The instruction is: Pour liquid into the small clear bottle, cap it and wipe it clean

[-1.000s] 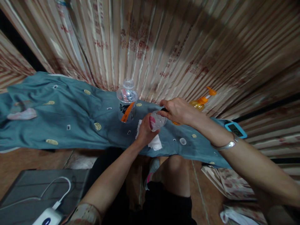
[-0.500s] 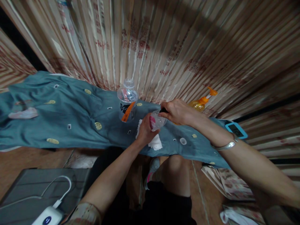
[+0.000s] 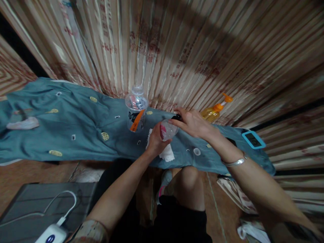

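Observation:
My left hand point(image 3: 157, 140) is wrapped round a small clear bottle point(image 3: 169, 131) with a pink mark on its side. The bottle tilts up to the right, over a white tissue point(image 3: 167, 153). At its top, my right hand point(image 3: 191, 123) has thumb and fingers on either side of a black cap point(image 3: 178, 117). Whether the cap is seated on the bottle's neck is hard to see. A large clear plastic bottle point(image 3: 138, 111) with an orange and black label stands uncapped to the left. Behind my right hand is an orange pump bottle point(image 3: 211, 114).
A green patterned cloth point(image 3: 83, 128) covers the narrow surface. On it lie a small round translucent disc point(image 3: 196, 152), a blue-framed digital timer point(image 3: 253, 139) and a pale item point(image 3: 24, 124). A striped curtain point(image 3: 157, 44) hangs close behind. A white cabled device point(image 3: 52, 233) sits lower left.
My right hand's fingers have loosened and straightened somewhat around the black cap, and its wrist has shifted slightly left. My left hand still holds the small bottle. The view has moved slightly.

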{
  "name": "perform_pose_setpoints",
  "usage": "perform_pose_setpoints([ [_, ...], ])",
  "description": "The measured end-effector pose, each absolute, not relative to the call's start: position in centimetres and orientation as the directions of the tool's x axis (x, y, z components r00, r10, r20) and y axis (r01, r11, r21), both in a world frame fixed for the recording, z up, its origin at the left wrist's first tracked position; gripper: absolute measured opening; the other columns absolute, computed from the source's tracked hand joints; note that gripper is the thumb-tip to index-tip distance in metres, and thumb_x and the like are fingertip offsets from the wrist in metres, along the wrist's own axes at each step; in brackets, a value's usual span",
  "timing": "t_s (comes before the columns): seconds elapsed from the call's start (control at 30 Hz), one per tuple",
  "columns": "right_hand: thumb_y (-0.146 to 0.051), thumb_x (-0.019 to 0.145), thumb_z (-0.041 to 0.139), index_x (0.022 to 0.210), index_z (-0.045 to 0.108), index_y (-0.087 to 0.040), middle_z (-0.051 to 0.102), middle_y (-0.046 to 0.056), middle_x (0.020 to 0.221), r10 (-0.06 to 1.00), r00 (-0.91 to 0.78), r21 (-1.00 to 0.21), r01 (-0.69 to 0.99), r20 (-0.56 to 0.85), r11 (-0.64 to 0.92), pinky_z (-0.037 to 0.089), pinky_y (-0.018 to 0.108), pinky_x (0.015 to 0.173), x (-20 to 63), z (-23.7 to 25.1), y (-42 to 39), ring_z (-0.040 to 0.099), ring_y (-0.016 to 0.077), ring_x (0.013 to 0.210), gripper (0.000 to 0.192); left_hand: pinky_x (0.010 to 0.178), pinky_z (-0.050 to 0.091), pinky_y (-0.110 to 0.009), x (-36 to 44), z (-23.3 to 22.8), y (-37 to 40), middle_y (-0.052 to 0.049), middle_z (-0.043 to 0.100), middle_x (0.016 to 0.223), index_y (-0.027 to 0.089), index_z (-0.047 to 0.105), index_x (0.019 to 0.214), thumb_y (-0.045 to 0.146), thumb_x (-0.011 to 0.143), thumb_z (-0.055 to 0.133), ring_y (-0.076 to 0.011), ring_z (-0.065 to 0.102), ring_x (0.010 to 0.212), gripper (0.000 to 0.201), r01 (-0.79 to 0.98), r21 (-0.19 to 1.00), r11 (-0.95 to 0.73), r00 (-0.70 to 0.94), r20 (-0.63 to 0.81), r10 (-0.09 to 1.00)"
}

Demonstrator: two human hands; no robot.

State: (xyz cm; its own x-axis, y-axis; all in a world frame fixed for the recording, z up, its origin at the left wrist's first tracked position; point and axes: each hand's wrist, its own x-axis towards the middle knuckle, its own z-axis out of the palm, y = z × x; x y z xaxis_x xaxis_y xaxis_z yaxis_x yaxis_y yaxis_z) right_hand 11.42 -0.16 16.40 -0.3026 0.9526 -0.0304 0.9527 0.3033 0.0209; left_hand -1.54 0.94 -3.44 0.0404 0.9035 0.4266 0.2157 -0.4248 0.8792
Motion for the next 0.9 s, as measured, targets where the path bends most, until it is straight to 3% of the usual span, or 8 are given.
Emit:
perform_pose_setpoints([
  [0.17, -0.055, 0.109, 0.026, 0.127, 0.062, -0.016, 0.078, 0.012, 0.106, 0.990, -0.139, -0.504, 0.855, 0.001, 0.120, 0.056, 0.034, 0.083, 14.5, 10.3, -1.5, 0.075, 0.0228, 0.092, 0.056, 0.106, 0.056, -0.050, -1.4, -3.2, 0.8, -0.014, 0.068, 0.130, 0.019, 0.050, 0.136, 0.018, 0.063, 0.090, -0.0330, 0.068, 0.122, 0.083, 0.221, 0.895, -0.387, 0.033, 0.390, 0.920],
  [0.23, -0.048, 0.110, 0.017, 0.122, 0.062, -0.016, 0.077, 0.013, 0.113, 0.995, -0.086, -0.619, 0.784, -0.041, 0.042, 0.059, 0.034, 0.082, 14.9, 7.3, -2.4, 0.076, 0.0213, 0.094, 0.057, 0.107, 0.055, -0.051, -1.3, -3.3, 0.8, -0.014, 0.068, 0.130, 0.018, 0.050, 0.136, 0.017, 0.063, 0.090, -0.0333, 0.067, 0.124, 0.083, 0.221, 0.896, -0.384, 0.028, 0.388, 0.921],
  [0.37, -0.042, 0.104, 0.046, 0.132, 0.060, -0.017, 0.077, 0.014, 0.119, 0.996, 0.011, -0.466, 0.883, -0.094, -0.054, 0.058, 0.035, 0.091, 13.7, 2.7, -4.4, 0.076, 0.0232, 0.106, 0.040, 0.108, 0.054, -0.051, -1.4, -3.5, 1.0, -0.014, 0.067, 0.132, 0.019, 0.051, 0.137, 0.022, 0.063, 0.090, -0.0334, 0.066, 0.124, 0.083, 0.200, 0.899, -0.390, 0.046, 0.389, 0.920],
  [0.5, -0.034, 0.093, 0.063, 0.133, 0.059, -0.015, 0.076, 0.017, 0.121, 0.992, 0.068, -0.337, 0.936, -0.104, -0.099, 0.056, 0.030, 0.087, 11.8, 0.8, -5.1, 0.075, 0.0238, 0.111, 0.044, 0.106, 0.055, -0.049, -1.7, -3.5, 1.0, -0.013, 0.067, 0.132, 0.019, 0.051, 0.137, 0.024, 0.063, 0.090, -0.0329, 0.066, 0.124, 0.084, 0.205, 0.907, -0.369, 0.034, 0.370, 0.928],
  [0.57, -0.032, 0.089, 0.064, 0.124, 0.063, -0.016, 0.078, 0.016, 0.112, 0.992, 0.094, -0.389, 0.913, -0.080, -0.118, 0.054, 0.030, 0.082, 11.4, 0.2, -4.9, 0.076, 0.0237, 0.101, 0.038, 0.106, 0.054, -0.048, -1.8, -3.3, 1.0, -0.012, 0.068, 0.132, 0.020, 0.052, 0.136, 0.023, 0.064, 0.089, -0.0318, 0.066, 0.124, 0.081, 0.204, 0.908, -0.366, 0.038, 0.366, 0.930],
  [0.7, -0.028, 0.078, 0.066, 0.082, 0.066, -0.022, 0.069, 0.002, 0.071, 0.983, 0.163, -0.679, 0.714, -0.080, -0.174, 0.043, 0.027, 0.067, 11.9, -1.5, -4.2, 0.064, 0.0184, 0.069, 0.007, 0.107, 0.054, -0.048, -1.9, -2.7, 0.8, -0.011, 0.068, 0.132, 0.020, 0.052, 0.135, 0.021, 0.063, 0.088, -0.0303, 0.067, 0.123, 0.080, 0.187, 0.924, -0.333, 0.051, 0.330, 0.943],
  [0.8, -0.033, 0.072, 0.066, 0.062, 0.059, -0.023, 0.054, -0.003, 0.055, 0.968, 0.240, -0.794, 0.571, -0.079, -0.207, 0.035, 0.025, 0.061, 12.7, -2.8, -4.0, 0.052, 0.0139, 0.058, 0.016, 0.106, 0.054, -0.047, -1.9, -2.5, 0.8, -0.011, 0.070, 0.129, 0.019, 0.053, 0.134, 0.019, 0.061, 0.089, -0.0299, 0.068, 0.120, 0.081, 0.168, 0.940, -0.296, 0.037, 0.294, 0.955],
  [0.9, -0.048, 0.068, 0.068, 0.061, 0.058, -0.023, 0.050, -0.004, 0.052, 0.949, 0.304, -0.875, 0.435, -0.080, -0.213, 0.032, 0.026, 0.055, 13.6, -3.6, -4.1, 0.044, 0.0124, 0.053, 0.028, 0.105, 0.055, -0.046, -2.0, -2.6, 0.9, -0.010, 0.070, 0.128, 0.020, 0.054, 0.134, 0.019, 0.060, 0.090, -0.0295, 0.068, 0.120, 0.082, 0.147, 0.947, -0.285, 0.007, 0.287, 0.958],
])
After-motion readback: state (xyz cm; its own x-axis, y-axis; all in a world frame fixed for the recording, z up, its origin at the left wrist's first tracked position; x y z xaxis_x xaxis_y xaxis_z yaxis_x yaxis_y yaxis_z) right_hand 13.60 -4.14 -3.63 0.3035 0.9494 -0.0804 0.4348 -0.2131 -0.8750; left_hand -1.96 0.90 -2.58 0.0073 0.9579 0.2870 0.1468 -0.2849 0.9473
